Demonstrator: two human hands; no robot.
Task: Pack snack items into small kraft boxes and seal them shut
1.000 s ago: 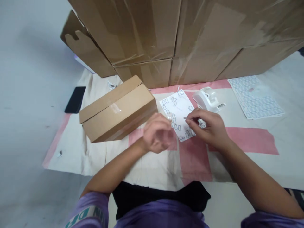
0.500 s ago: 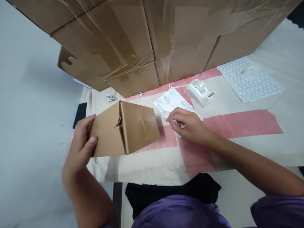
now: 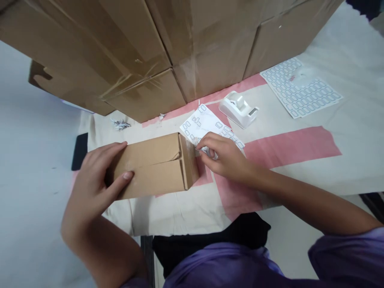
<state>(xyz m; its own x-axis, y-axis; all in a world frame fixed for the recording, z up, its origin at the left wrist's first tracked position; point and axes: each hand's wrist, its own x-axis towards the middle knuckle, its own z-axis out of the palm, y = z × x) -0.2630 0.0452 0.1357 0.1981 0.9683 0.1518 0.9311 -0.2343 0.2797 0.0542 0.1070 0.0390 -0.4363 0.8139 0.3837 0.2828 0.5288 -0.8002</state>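
Observation:
A small brown cardboard box point(image 3: 156, 170) lies on its side on the cloth-covered table, its flap seam facing up. My left hand point(image 3: 97, 178) grips its left end, fingers wrapped over the top and thumb on the near face. My right hand point(image 3: 223, 154) is at the box's right end face, fingers pinched on a small sticker at the upper corner. Just behind that hand lies a white sticker sheet point(image 3: 204, 122) with some labels gone.
Large taped cartons point(image 3: 180, 44) are stacked along the back. A white tape dispenser point(image 3: 238, 108) sits right of the sheet, and full label sheets point(image 3: 300, 94) lie far right. A black phone point(image 3: 79, 150) lies at the cloth's left edge, and paper scraps point(image 3: 120, 125) near the cartons.
My left hand took hold of the small box and turned it on its side, its end towards my right hand. My right hand moved from the sticker sheet to the box's end face.

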